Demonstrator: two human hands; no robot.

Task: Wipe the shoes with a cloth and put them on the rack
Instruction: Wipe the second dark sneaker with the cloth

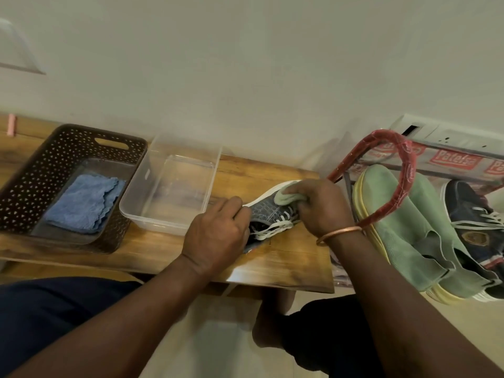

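The wooden table (286, 257) runs along the wall, and the shoe rack (403, 170) with its red-wrapped frame stands just off the table's right end. A brown perforated basket (27, 192) sits at the table's left end, and a clear plastic tub (163, 227) sits beside it near the middle. A green pair of shoes (395, 214) and a dark laced shoe (471, 214) already lie on the rack.

The grey shoe (264, 211) rests on the table towards the right end, its toe pointing at the back edge. The left hand (218, 230) has its fingers curled round the shoe's heel end to brace it. The right hand (319, 205) grips a bunched pale green cloth (286, 199) and presses it against the toe. A folded blue cloth (84, 203) lies in the basket, untouched.

Wiping looks to be under way, with racking not yet begun. There are a few ways this could go wrong:
- A hard stroke could skid the shoe on the smooth wood if the left hand's hold slackens.
- The cloth could catch in the loose white laces and drag them.
- The right wrist, with its bangle (338, 233), works close to the red frame, so a wide stroke might knock it.
- The rack looks crowded, so a careless placement could nudge the green pair off.
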